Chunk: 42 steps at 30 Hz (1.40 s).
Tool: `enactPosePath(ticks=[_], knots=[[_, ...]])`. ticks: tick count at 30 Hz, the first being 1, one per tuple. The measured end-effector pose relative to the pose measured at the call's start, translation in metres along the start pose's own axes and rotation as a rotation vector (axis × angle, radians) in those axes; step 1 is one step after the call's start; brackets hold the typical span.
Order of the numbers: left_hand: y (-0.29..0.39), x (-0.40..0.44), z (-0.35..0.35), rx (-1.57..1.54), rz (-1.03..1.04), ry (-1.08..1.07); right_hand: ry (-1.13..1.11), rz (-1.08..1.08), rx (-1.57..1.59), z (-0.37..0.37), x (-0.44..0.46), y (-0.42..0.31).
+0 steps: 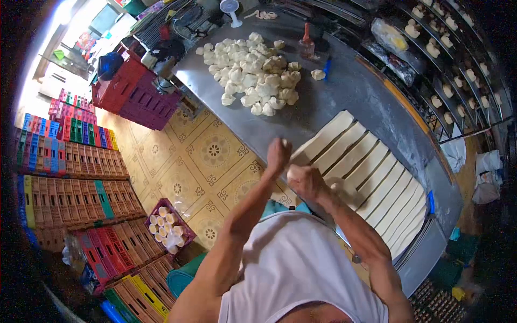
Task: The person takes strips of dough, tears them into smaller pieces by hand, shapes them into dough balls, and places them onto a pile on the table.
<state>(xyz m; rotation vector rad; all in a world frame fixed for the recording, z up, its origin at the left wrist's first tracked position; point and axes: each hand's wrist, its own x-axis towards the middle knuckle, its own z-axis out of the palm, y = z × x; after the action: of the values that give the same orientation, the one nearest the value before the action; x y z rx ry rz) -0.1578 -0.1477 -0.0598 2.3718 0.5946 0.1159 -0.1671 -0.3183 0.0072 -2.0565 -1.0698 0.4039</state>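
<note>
1. Head view, far left: I see plastic crates [78, 159] piled high, probably to spare floor space; the frame's dark curved edge cuts off the outermost ones.
2. Near them a small crate [189, 235] holds pale, round-topped items I can't identify from here.
3. Dough lumps [253, 78] sit heaped on the metal table [371, 110], I'd judge within easy reach; those underneath are hidden.
4. The left hand [279, 153] is curled at the table's edge, apart from the right; I can't tell whether it grips anything.
5. The right hand [308, 183] is curled just beside it, over the strips' near end; something pale shows at its front, but I can't tell if that's dough.
6. Dough strips [377, 177] lie in a row, gaps presumably stopping them sticking; the right forearm covers some ends.
7. Far right, the rack [437, 67] runs out of frame.
</note>
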Motion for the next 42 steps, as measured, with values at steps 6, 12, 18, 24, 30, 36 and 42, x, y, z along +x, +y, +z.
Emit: enactPosePath(ticks=[6,12,18,24,30,36,42], knots=[[0.005,0.001,-0.041,-0.199,0.594,0.149,0.313,0.074,-0.002,0.031,0.007,0.066],[0.013,-0.038,-0.002,-0.633,-0.043,-0.732,0.266,0.143,-0.309,-0.009,-0.05,0.019],[0.007,-0.047,0.022,-0.474,0.426,-0.598,0.313,0.343,-0.24,0.01,-0.052,0.042],[0.059,-0.066,0.007,-0.069,0.312,-0.256,0.341,0.425,-0.001,0.006,-0.046,0.032],[0.058,-0.043,0.02,-0.171,0.164,-0.215,0.274,0.566,-0.17,0.007,-0.034,0.047],[0.028,0.017,0.043,-0.095,0.186,-0.034,0.175,0.043,-0.077,-0.01,-0.03,0.054],[0.052,0.007,-0.022,-0.315,0.626,-0.323,0.237,0.208,-0.084,-0.015,-0.011,0.056]])
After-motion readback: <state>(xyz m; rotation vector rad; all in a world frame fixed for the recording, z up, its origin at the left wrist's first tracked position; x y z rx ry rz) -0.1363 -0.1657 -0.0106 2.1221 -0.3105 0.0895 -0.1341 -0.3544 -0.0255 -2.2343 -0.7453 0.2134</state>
